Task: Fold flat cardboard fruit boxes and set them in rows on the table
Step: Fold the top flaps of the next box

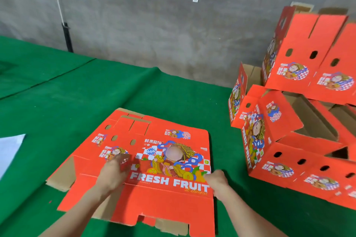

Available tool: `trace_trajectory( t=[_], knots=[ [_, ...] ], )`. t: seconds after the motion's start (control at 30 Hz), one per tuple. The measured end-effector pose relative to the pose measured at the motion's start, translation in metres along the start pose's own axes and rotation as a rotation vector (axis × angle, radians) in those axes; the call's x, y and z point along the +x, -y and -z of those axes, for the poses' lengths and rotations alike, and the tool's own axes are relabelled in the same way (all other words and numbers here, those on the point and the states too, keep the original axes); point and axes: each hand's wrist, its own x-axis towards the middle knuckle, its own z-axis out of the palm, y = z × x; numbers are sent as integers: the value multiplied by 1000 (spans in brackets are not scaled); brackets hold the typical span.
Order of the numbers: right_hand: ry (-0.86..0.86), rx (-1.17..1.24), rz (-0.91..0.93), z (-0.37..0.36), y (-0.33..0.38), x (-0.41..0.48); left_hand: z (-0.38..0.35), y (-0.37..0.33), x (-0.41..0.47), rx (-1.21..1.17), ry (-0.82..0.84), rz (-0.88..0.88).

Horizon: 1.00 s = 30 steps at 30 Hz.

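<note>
Closest in, the flat box (pixel 154 159) lies printed side up on the green table (pixel 77 92), by its near edge, with both hands on it. As cardboard it should be light and stiff across the panels, bending readily only along its scored creases. The loose flaps at its near and left edges will likely flop, and rough handling could crease a panel or tear a tab. The best hold, I judge, is at the side edges close to a crease, so the sleeve can be pushed open square. The left hand (pixel 113 171) rests on the left part of the main panel, fingers bent over the print; blur hides whether it grips anything. The right hand (pixel 217 181) is curled at the box's right edge, apparently pinching it. The two hands sit well apart. Folded boxes (pixel 289 150) pile up at the table's right edge.
</note>
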Motion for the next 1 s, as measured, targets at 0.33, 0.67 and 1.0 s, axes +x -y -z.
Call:
trace_trajectory(
  t=[0.33,0.67,1.0],
  knots=[
    [59,252,106,104,94,-51,107,-96,-26,96,-33,-543],
    [255,912,-28,181,36,-74,138,-221,-75,264,-276,-896],
    [195,1087,17,243,-32,-130,72,-337,-124,167,-114,-1267]
  ],
)
